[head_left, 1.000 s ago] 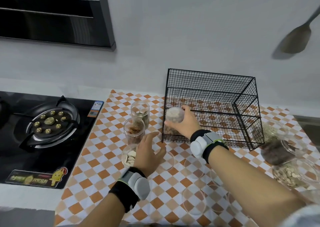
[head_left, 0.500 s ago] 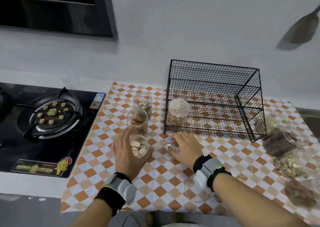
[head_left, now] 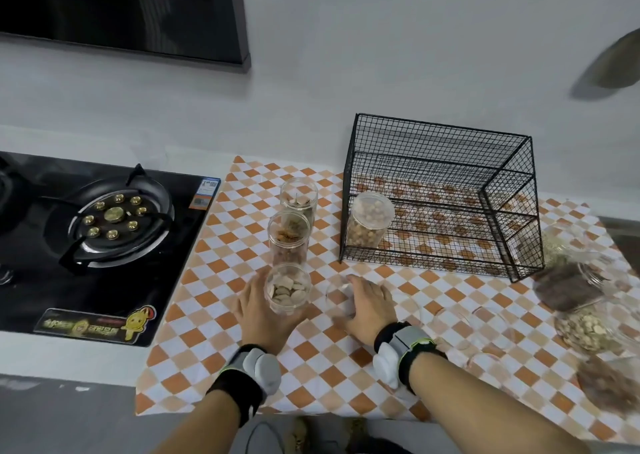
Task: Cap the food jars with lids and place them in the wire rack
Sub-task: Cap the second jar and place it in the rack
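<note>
Head view: left hand point(head_left: 258, 310) grips an uncapped jar point(head_left: 287, 289); right hand point(head_left: 369, 303) covers a clear lid point(head_left: 338, 296).

Head view: the left hand's fingers curl round the near jar of pale slices, which stands upright on the checkered cloth point(head_left: 214, 315). Just right of that grip, the right hand lies palm-down on the clear lid, fingers bent over it; whether it pinches the lid cannot be told. Beyond the left hand, two more open jars stand in a row: a middle jar point(head_left: 289, 240) and a far jar point(head_left: 298, 197). Beyond the right hand, the wire rack point(head_left: 443, 197) holds one capped jar point(head_left: 369, 219) at its left end. Further lids point(head_left: 488, 329) lie right of the right hand.
</note>
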Demonstrator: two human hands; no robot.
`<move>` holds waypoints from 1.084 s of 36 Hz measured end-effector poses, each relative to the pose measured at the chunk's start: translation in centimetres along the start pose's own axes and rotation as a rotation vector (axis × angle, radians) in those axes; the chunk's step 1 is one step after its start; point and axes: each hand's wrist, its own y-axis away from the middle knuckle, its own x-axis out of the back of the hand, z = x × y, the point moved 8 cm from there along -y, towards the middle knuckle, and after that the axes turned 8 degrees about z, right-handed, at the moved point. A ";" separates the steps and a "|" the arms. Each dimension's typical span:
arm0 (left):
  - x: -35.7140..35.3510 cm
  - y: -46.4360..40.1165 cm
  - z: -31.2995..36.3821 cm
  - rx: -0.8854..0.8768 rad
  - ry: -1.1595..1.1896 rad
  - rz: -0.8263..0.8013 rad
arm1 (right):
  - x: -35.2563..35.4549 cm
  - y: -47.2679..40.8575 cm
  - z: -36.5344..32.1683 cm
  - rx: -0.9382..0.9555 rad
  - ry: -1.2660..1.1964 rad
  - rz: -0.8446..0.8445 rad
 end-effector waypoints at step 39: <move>-7.2 4.7 13.1 -0.446 0.099 -0.300 | 14.1 7.7 5.9 0.038 -0.573 0.238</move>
